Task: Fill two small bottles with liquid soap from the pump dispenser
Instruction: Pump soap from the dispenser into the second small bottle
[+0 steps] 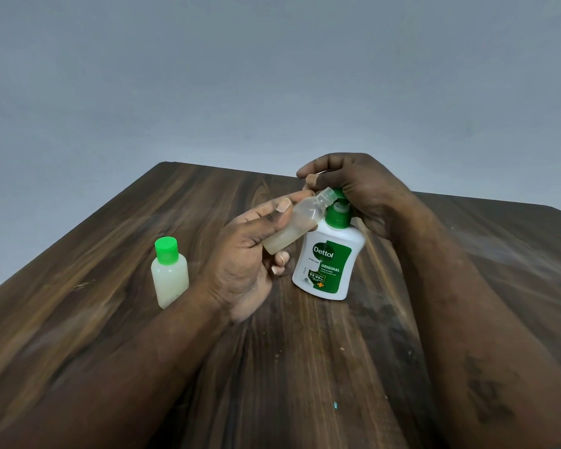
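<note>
Holding tilted bottle in left hand, right hand curled over dispenser

The left hand is raised with the palm turned inward, thumb and fingers curled round a small bottle held at a tilt. The right hand is palm down, fingers curled over a pump head. The left forearm and right forearm are bare and converge forward.
</note>
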`<state>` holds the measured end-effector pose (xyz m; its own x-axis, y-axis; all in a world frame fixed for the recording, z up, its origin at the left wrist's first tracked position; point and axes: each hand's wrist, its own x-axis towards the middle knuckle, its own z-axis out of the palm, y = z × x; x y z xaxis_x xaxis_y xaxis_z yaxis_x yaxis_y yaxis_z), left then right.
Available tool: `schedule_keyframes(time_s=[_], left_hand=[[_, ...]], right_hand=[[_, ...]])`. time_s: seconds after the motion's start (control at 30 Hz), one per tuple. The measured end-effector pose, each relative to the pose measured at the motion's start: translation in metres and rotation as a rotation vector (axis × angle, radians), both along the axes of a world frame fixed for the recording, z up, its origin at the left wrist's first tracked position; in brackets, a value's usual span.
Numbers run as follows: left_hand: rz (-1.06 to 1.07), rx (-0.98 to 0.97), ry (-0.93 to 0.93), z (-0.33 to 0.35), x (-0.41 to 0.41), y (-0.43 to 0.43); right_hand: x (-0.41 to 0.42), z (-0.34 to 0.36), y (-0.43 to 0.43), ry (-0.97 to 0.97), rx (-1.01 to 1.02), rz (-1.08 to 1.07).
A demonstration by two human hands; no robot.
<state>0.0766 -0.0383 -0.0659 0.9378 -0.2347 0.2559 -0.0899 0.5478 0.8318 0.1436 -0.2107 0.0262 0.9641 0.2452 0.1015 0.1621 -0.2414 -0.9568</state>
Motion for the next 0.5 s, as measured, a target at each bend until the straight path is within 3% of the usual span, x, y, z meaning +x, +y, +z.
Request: schedule_keyframes(time_s=[0.5], left_hand=[[0.014, 0.001, 0.011, -0.0012, -0.0008, 0.0004]], right_hand=[[-0.0025, -0.0032, 0.0016, 0.018, 0.018, -0.01]])
